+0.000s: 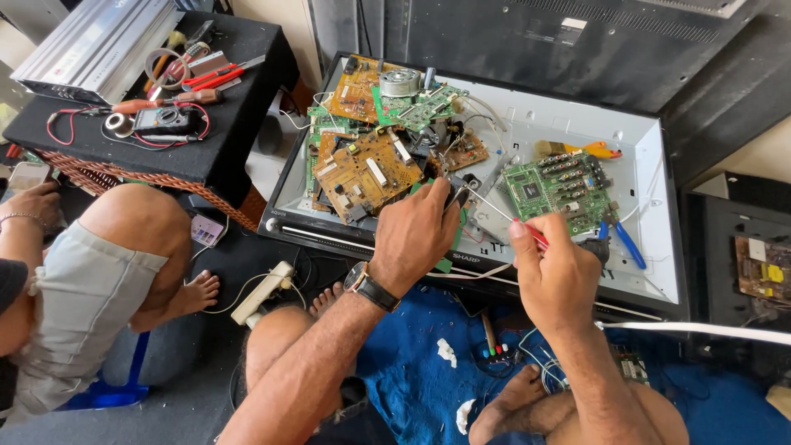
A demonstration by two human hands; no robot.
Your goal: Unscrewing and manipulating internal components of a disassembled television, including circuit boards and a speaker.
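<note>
The person sits cross-legged on the floor over an opened television back panel (pixel 651 272) that lies flat like a white tray. The left hand (pixel 420 235), with a dark wristwatch (pixel 372 288) on its wrist, is curled closed around a small dark part (pixel 456 194) near the middle of the panel's near edge; I cannot make out what the part is. The right hand (pixel 556 276) is closed on a screwdriver (pixel 507 213) with a red handle, pinched between thumb and fingers, and its thin metal shaft slants up and left so the tip meets the part held by the left hand.

Just beyond the right hand lies a green circuit board (pixel 556 191), flat on the panel's right half. A pair of blue-handled pliers (pixel 626 241) rests just beside it, toward the near right corner, and an orange-handled tool (pixel 597 150) lies beyond the board. The far left corner of the panel is heaped with brown and green boards (pixel 367 169), with a round metal motor (pixel 400 82) on top of the pile.

A blue cloth (pixel 420 379) covers the floor under the person's legs. To the left stands a low black table (pixel 222 156) carrying a multimeter (pixel 165 122) with red leads, red-handled tools (pixel 214 78) and a silver ribbed box (pixel 95 41). Another person (pixel 91 280) sits on the floor beside that table, well apart from the panel.
</note>
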